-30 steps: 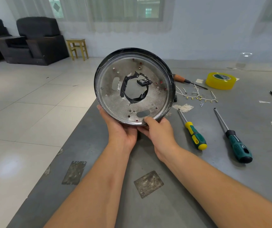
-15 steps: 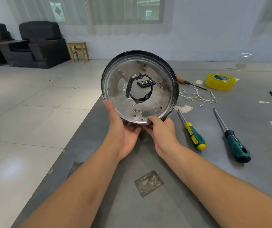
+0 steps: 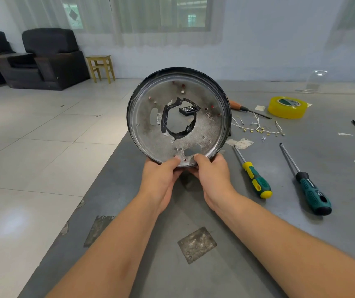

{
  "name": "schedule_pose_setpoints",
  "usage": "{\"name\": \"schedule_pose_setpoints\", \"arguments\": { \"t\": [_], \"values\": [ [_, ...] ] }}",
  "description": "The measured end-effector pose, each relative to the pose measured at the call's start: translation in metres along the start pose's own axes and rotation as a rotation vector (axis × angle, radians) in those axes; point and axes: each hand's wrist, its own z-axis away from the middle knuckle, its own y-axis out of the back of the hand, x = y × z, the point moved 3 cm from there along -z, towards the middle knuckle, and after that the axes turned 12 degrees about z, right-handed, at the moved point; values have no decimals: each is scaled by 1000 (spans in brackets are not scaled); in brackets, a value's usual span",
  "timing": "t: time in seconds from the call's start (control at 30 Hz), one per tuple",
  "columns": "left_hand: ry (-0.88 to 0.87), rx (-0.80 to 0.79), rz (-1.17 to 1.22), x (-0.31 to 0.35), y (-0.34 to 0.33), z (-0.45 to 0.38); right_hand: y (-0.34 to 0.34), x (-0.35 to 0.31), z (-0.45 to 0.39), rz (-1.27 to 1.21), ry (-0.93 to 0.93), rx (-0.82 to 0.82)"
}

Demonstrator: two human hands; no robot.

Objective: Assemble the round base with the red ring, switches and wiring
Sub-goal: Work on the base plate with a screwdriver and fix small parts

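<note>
I see the grey metal bench (image 3: 258, 244) running from near to far on the right of the scene, with tiled floor to its left. The round silver metal base with a black rim (image 3: 178, 117) is held upright above the bench's left edge, its flat face turned toward me. I judge this is for inspection: the mounting holes, the slots and the tape-edged centre opening are all readable at once.

Both hands grip the base at its near, lower edge, close together. The left hand (image 3: 161, 179) has its thumb pressed on the face and its fingers curled behind the rim. The right hand (image 3: 212, 175) mirrors it. Both forearms extend forward from the near edge.

Right of the base lie a roll of yellow tape (image 3: 287, 107), a dark green-handled screwdriver (image 3: 305, 179) and a yellow-and-green-handled screwdriver (image 3: 253, 173). A bundle of white wires with brass terminals (image 3: 258, 127) lies just right of the base, within reach for fitting. I see no red ring.
</note>
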Motion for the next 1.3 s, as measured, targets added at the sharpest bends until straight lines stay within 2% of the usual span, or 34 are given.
{"name": "schedule_pose_setpoints", "arguments": {
  "t": [0.7,0.97,1.3],
  "values": [
    [-39,69,23,-5,7,-7,-1,2,0,53,26,-11],
    [-41,58,-20,-5,7,-10,0,-1,4,-94,36,-28],
    [-59,54,-74,-5,8,-12,1,-2,6,-127,19,-30]
  ]
}}
